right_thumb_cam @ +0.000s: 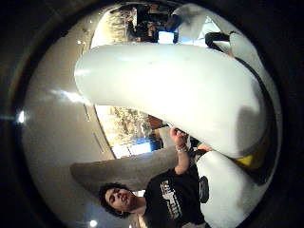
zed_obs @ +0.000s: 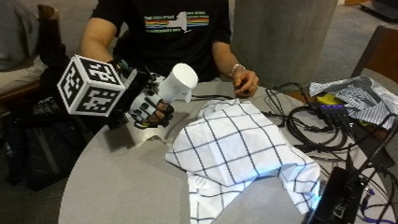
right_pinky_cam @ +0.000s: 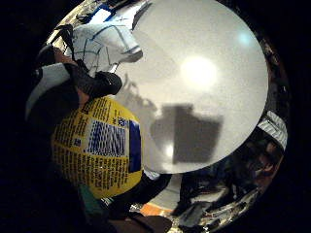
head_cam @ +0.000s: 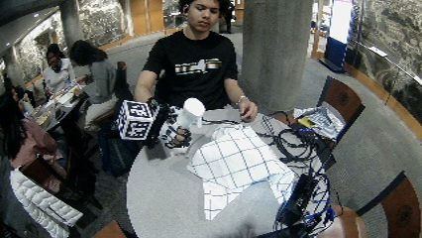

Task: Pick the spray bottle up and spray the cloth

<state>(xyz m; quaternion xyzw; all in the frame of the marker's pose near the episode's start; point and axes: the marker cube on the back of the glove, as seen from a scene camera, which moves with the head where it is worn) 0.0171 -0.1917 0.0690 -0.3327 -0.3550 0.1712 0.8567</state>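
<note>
One white-topped, yellow-labelled plastic spray bottle [zed_obs: 177,84] sat within curled gloved right-hand fingers [zed_obs: 152,109], beside the white checked cloth [zed_obs: 239,149].

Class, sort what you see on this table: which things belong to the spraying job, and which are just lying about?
Belong to the job:
- white plastic spray bottle, gripped by the gloved right hand
- white cloth with dark grid lines

Lying about:
- tangle of black cables
- crumpled striped cloth at the table's far edge
</note>
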